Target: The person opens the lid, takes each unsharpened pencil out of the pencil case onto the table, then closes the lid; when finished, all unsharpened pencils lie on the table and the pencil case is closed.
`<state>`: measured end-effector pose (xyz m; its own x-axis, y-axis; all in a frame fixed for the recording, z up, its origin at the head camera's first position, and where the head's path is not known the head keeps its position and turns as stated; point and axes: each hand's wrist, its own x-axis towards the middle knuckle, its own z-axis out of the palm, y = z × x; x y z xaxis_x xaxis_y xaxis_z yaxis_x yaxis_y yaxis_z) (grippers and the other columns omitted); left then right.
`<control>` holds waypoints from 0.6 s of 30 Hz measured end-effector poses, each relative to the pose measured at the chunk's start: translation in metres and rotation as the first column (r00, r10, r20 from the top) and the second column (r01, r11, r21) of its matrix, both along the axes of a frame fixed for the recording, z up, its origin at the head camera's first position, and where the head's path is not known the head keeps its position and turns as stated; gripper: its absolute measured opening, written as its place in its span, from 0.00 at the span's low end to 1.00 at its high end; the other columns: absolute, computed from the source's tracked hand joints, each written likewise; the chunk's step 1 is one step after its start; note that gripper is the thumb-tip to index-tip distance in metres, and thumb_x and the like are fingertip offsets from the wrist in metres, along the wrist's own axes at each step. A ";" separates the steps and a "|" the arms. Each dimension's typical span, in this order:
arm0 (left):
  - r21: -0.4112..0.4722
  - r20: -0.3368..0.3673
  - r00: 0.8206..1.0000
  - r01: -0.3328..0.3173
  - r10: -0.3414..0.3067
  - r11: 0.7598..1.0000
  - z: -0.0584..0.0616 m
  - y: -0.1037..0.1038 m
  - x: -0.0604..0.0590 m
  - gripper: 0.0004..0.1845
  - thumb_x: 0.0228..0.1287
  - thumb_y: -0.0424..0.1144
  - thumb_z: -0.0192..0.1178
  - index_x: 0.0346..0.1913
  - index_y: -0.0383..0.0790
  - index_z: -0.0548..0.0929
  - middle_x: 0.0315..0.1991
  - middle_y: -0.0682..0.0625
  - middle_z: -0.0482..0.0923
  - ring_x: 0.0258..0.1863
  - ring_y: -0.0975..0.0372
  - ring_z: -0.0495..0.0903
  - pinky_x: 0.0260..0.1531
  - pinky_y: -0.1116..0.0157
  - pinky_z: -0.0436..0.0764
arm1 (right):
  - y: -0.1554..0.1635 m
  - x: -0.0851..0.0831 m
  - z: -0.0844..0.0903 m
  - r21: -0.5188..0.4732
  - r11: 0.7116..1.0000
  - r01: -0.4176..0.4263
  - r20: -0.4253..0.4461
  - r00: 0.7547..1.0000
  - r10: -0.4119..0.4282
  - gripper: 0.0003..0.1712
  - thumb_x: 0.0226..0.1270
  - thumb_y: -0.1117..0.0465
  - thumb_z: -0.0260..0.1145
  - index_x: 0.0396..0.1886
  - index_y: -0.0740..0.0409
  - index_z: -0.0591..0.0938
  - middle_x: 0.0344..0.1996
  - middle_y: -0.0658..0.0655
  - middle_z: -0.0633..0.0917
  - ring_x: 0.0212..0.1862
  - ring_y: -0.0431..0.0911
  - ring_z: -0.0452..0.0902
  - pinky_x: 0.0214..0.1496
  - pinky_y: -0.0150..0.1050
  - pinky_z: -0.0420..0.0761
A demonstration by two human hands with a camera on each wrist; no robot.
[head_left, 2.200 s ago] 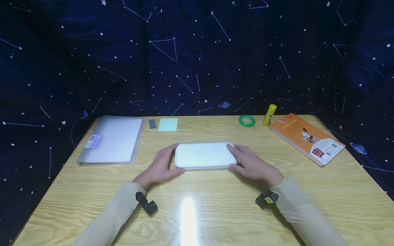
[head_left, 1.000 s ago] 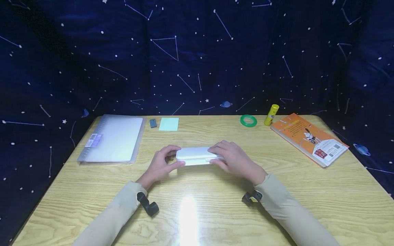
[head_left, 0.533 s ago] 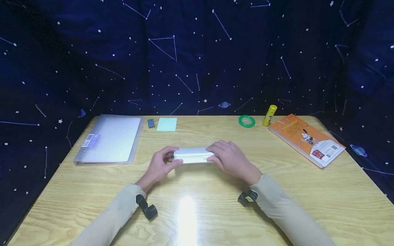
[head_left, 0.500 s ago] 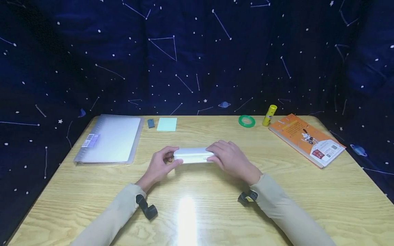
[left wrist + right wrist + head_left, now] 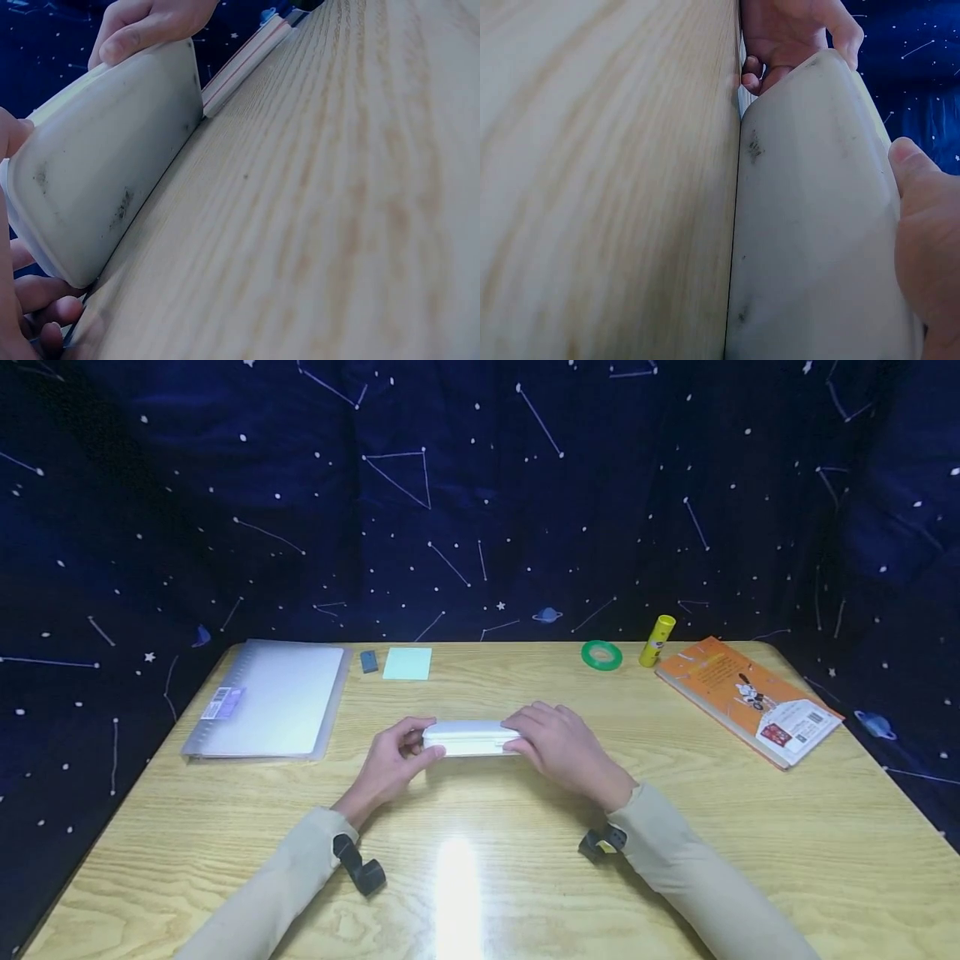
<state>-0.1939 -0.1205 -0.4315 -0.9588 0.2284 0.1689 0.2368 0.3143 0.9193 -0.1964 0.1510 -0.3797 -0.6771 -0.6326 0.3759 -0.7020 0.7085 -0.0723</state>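
A white pencil case with rounded corners stands tilted up on a long edge at the middle of the table, its side seam and a small catch showing. My left hand grips its left end, thumb on the near face and fingers curled behind. At the right end my right hand holds it, fingers over the top and thumb in front. Seen from the left wrist, the smudged flat underside of the pencil case faces toward me, with its lower edge along the tabletop.
On the left lies a clear-covered ring binder. Behind are a dark eraser and pale green sticky notes. A green tape roll, an upright yellow glue stick and an orange book are at the right back.
The pencil case lay flat at first and has been tipped up onto its edge. My right hand has moved left along with it. In the last half second hardly anything differs.
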 end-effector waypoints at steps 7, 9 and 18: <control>0.009 -0.008 1.000 0.002 -0.002 1.000 0.001 0.001 0.002 0.26 0.60 0.39 0.64 0.60 0.32 0.75 0.37 0.41 0.82 0.33 0.60 0.74 0.36 0.71 0.76 | -0.001 0.002 -0.003 -0.006 1.000 0.013 -0.028 1.000 -0.013 0.24 0.71 0.43 0.53 0.49 0.55 0.83 0.45 0.53 0.86 0.50 0.48 0.79 0.42 0.46 0.79; 0.016 -0.003 1.000 0.002 -0.001 1.000 0.000 0.003 0.003 0.26 0.60 0.39 0.64 0.61 0.31 0.75 0.36 0.43 0.81 0.34 0.61 0.73 0.38 0.70 0.77 | 0.000 0.004 -0.004 -0.003 1.000 0.012 -0.053 0.999 -0.012 0.28 0.73 0.40 0.48 0.49 0.55 0.84 0.44 0.53 0.86 0.49 0.48 0.80 0.41 0.46 0.79; 0.032 0.007 1.000 -0.016 0.016 0.999 0.000 0.002 0.005 0.28 0.59 0.37 0.65 0.62 0.32 0.74 0.43 0.40 0.83 0.35 0.62 0.75 0.39 0.71 0.77 | -0.001 0.002 -0.004 -0.025 0.999 -0.030 -0.114 0.993 0.027 0.29 0.73 0.40 0.47 0.47 0.56 0.84 0.43 0.53 0.86 0.47 0.48 0.80 0.40 0.44 0.80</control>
<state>-0.1892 -0.1185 -0.4317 -0.9634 0.2078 0.1693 0.2257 0.2883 0.9305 -0.1946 0.1505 -0.3840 -0.6110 -0.6399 0.4660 -0.7267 0.6869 -0.0094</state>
